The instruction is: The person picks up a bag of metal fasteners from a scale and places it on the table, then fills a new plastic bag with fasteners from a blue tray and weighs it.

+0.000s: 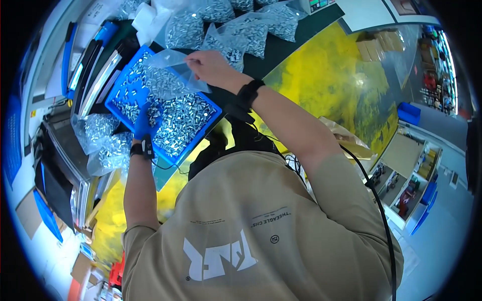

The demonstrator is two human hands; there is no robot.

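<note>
A blue tray [197, 145] full of small shiny metal cylindrical parts [182, 120] stands at the left of the bench. My right hand [213, 69], bare, pinches the rim of a clear plastic bag [165, 61] at the tray's far side. Metal parts lie in the lower part of this bag, over the tray. My left hand [143, 122], in a blue glove, is down among the loose parts at the tray's near left. Its fingers blend with the blue tray and the parts, so their pose is unclear.
Several filled clear bags [246, 32] lie along the bench's far side; others [108, 143] sit left of the tray. Binders [95, 70] stand at the left. A digital scale [321, 6] is at the far edge. Yellow floor [321, 65] extends rightward; a cable [381, 210] runs by my right arm.
</note>
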